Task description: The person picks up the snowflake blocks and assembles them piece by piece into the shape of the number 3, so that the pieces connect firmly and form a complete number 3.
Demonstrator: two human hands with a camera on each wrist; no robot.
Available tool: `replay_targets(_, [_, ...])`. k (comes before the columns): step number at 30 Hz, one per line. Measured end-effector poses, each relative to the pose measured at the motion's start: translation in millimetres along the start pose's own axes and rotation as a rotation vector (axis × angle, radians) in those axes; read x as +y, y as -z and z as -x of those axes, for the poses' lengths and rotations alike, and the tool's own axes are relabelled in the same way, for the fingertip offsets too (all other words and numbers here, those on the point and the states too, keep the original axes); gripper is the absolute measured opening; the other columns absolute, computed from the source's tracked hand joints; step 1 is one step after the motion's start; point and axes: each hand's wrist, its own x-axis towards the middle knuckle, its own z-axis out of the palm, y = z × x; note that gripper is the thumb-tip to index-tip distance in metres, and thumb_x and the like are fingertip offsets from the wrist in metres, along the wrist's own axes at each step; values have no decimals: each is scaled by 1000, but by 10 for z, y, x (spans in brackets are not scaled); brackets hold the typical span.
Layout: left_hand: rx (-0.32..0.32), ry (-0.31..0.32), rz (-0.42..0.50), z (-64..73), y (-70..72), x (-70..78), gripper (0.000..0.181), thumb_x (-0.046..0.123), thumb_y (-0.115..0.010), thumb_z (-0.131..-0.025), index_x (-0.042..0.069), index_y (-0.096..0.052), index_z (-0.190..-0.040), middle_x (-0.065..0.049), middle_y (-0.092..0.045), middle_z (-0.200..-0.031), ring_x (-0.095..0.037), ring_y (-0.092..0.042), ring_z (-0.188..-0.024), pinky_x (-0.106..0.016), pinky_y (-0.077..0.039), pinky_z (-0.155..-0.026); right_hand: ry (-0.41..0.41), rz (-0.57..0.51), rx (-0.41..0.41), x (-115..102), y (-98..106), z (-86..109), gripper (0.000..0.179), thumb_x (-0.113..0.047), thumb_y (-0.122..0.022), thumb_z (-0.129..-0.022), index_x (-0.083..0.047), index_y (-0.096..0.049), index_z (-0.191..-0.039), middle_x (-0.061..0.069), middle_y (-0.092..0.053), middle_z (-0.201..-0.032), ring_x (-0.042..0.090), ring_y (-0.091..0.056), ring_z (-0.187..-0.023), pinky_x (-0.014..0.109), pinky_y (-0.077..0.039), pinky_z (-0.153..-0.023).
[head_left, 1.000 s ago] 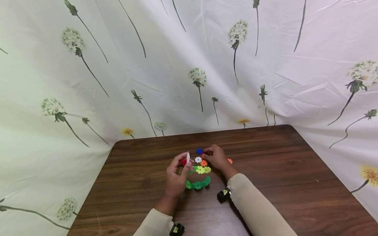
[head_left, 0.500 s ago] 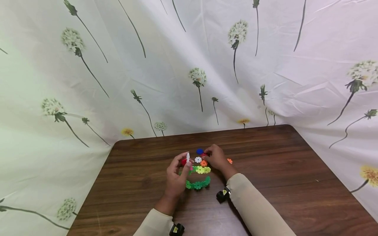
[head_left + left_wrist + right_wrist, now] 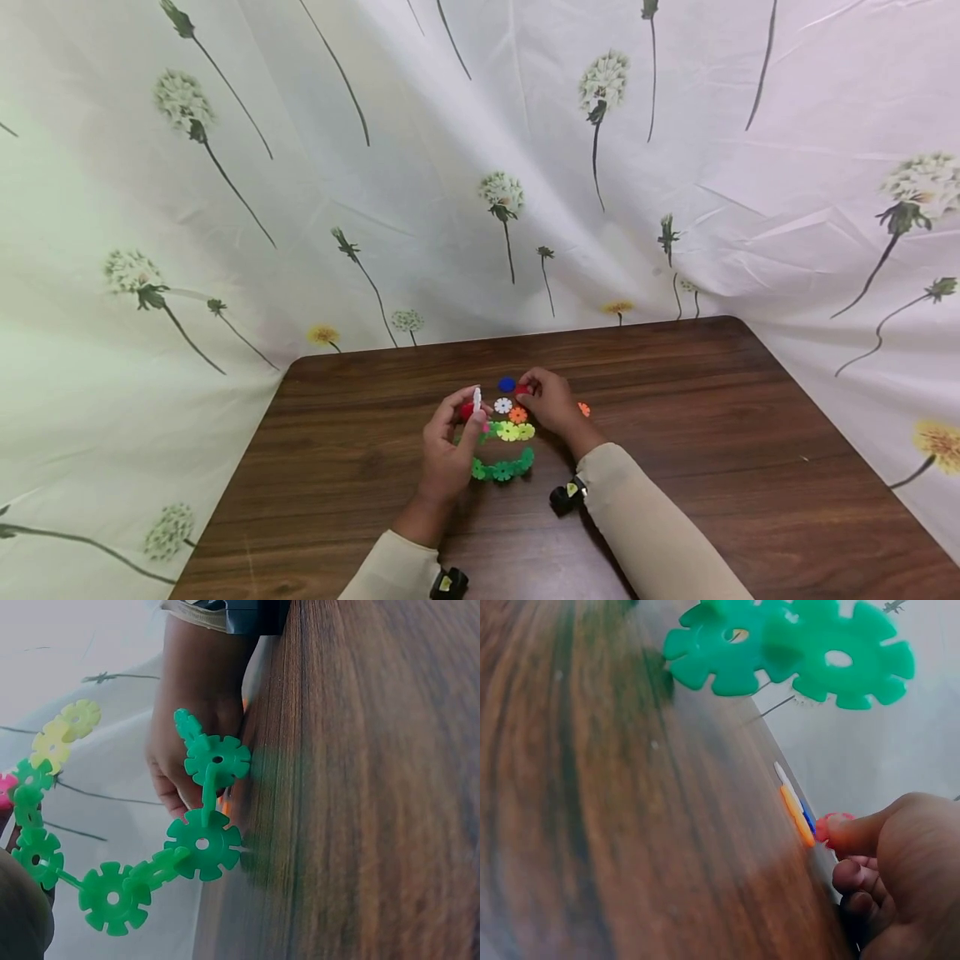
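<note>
My left hand [image 3: 444, 450] grips a chain of notched plastic snowflake discs off the table. At its fingertips a white disc [image 3: 477, 400] stands edge-on beside a red disc [image 3: 468, 412]. From there the chain runs through pink into yellow discs [image 3: 510, 432] and a curved row of green discs [image 3: 112, 898]. Between thumb and fingers my right hand [image 3: 553, 404] pinches a loose red disc [image 3: 832, 826], close over the tabletop. Near that hand lie a blue disc [image 3: 507, 384], a loose white disc [image 3: 503, 406] and an orange disc [image 3: 517, 415].
Another orange disc [image 3: 584, 409] lies to the right of my right wrist. The dark wooden table [image 3: 697, 433] ends at the back against a white cloth [image 3: 420, 250] printed with dandelions. Black straps with small camera units circle both wrists.
My right hand has picked up the red disc beside the blue one, tilting it up and slightly away from it. My left hand and the chain have stayed put.
</note>
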Motion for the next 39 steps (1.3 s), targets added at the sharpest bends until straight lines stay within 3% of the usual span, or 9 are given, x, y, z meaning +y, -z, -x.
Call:
replay_targets(8, [-9, 8, -2, -6, -10, 2, 32, 0, -63, -108, 0, -64, -140, -21, -76, -111, -16, -72, -103, -21, -60, -90, 71, -47, 18, 3, 12, 60, 26, -10, -73, -106, -4, -73, -131, 10, -74, -104, 17, -63, -91, 29, -52, -78])
replay_targets(19, [-20, 1, 8, 0, -30, -7, 32, -1, -62, -108, -3, -63, -140, -23, -76, -111, -9, -71, -103, -21, -60, -88, 127, -208, -19, -121, 135, 141, 32, -15, -71, -108, 2, -71, -135, 15, -74, -104, 14, -61, -81, 22, -53, -68])
replay_targets(25, [-16, -7, 14, 5, -39, -21, 32, -2, -63, -108, -3, -63, -140, -24, -76, -108, -7, -70, -101, -22, -60, -86, 163, -275, -39, -199, 204, 181, 32, -11, -69, -108, 6, -69, -136, 23, -74, -105, 22, -65, -84, 21, -54, -70])
replay_targets(30, [-1, -2, 10, 16, -13, -21, 32, -2, -63, -108, -1, -64, -140, -24, -76, -109, -12, -71, -102, -21, -60, -87, 178, -331, -80, -327, 255, 240, 33, -8, -65, -110, 6, -66, -140, 33, -71, -111, 32, -65, -80, 29, -58, -68])
replay_targets(33, [-6, 2, 5, 12, -6, -25, 32, -1, -62, -108, -1, -64, -140, -23, -76, -110, -13, -71, -102, -22, -60, -87, 173, -364, -89, -425, 304, 285, 33, -5, -63, -110, 3, -66, -142, 33, -71, -113, 33, -66, -76, 38, -62, -69])
replay_targets(39, [-11, -16, 8, -5, -13, -33, 32, -3, -62, -107, -4, -63, -139, -23, -76, -109, -12, -71, -100, -23, -61, -85, 226, -383, -96, -596, 384, 372, 35, -3, -62, -110, 1, -65, -145, 32, -70, -114, 21, -65, -74, 31, -62, -68])
